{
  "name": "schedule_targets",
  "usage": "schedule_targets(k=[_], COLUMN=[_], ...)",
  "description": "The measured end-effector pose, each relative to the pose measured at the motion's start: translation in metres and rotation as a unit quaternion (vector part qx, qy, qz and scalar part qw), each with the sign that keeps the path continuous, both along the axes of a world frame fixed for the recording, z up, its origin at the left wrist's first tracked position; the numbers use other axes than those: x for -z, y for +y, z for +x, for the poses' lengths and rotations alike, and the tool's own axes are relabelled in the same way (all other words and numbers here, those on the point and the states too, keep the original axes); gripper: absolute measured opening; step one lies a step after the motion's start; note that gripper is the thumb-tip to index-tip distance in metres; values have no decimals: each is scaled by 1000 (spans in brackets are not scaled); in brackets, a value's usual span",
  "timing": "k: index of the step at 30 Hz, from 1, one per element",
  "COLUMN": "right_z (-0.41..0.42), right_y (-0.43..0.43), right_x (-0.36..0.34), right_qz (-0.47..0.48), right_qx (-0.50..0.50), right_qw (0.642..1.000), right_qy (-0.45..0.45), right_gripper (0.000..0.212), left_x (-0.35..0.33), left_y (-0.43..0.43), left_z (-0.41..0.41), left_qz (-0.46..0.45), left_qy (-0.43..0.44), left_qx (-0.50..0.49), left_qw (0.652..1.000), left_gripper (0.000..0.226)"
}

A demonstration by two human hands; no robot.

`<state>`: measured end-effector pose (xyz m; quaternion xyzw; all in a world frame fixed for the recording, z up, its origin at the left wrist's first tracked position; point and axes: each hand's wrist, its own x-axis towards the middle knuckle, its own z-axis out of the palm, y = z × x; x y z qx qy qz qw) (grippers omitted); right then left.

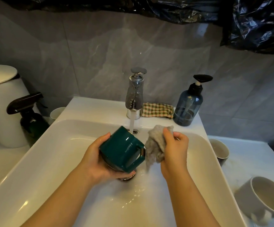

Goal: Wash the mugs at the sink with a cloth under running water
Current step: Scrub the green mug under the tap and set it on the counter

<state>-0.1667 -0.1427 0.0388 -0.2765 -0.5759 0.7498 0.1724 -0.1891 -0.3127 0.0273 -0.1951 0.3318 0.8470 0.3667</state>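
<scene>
Green mug (122, 149), glazed, wet, likely slippery, lies cupped in left hand (97, 158) below tap (135, 94); right hand (174, 149) fingers pinch soft cloth (155, 145) beside its handle.

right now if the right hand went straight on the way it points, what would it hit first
Probably the sink's back wall, then the checked cloth on the ledge. The right hand, holding the grey cloth, points away, slightly left; depth is unclear.

Sink ledge (87, 108), checked cloth (157, 110), pump bottle (187, 107), side counter (255, 154), far mug (219, 149), near mug (264, 199)
</scene>
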Motion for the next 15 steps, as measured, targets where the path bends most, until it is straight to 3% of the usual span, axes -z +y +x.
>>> schedule_targets(k=[5, 9, 12, 15], right_z=[9, 11, 13, 16], right_y=[-23, -24, -18, -15], right_x=[-6, -6, -10, -13], right_qz=[121, 144, 143, 89], right_qx=[-224, -323, -379, -370], right_qw=[967, 935, 914, 924], right_qy=[19, 14, -4, -23], right_gripper=[9, 8, 24, 31], left_x=[10, 12, 13, 14], left_y=[6, 0, -3, 0], left_z=[-3, -7, -8, -7], left_qz=[-29, -21, -21, -46], left_qy=[23, 65, 96, 113], left_qx=[24, 2, 18, 30], left_qw=[999, 998, 995, 992], left_gripper=[45, 40, 35, 31])
